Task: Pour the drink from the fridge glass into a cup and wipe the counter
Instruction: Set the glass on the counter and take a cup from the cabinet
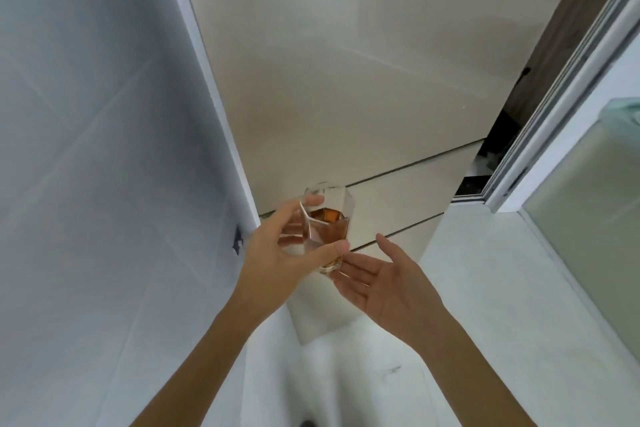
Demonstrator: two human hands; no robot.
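glass (329, 218) with amber drink out | left hand (277, 253) grips it | right hand (384, 281) flat-fingered, at its 5 o'clock | pouring, wiping left

Tiled wall (86, 149) close left, beige panel (346, 80) ahead, open floor (491, 288) right

A white tiled wall (86, 149) fills the left side, a small dark blue mark (238, 239) low on its edge. Beside it rises a glossy beige panelled front (346, 62), crossed by dark horizontal seams (415, 165). To the right runs a white sliding door frame (571, 80), holding a frosted pane (588, 225). A dark brown surface (561, 28) shows beyond the frame. Pale floor tiles (485, 288) lie below, one bearing a faint scuff (393, 370).
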